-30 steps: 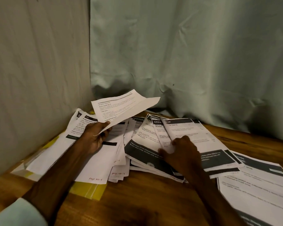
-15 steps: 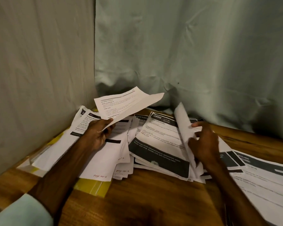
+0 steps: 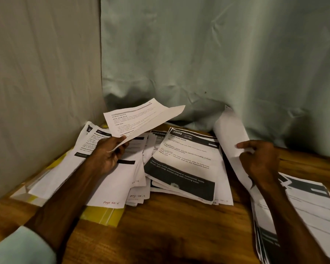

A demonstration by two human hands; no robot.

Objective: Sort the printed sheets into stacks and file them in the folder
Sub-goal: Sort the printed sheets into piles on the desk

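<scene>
Left grip point(image 3: 111, 152) pinching a raised sheet point(image 3: 141, 119), right grip point(image 3: 259, 159) clutching a curled sheet point(image 3: 230, 134) above the table point(image 3: 179, 235), middle stack point(image 3: 187, 166) between both grips, yellow folder point(image 3: 103, 214) beneath the left grip.

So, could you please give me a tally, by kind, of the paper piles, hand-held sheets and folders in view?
Paper piles lying flat: 3 (left pile, middle pile, right pile), loosely fanned
Hand-held sheets: 2 (printed sheet in left hand, blank-backed sheet in right hand)
Yellow folder: 1
Total: 6
</scene>
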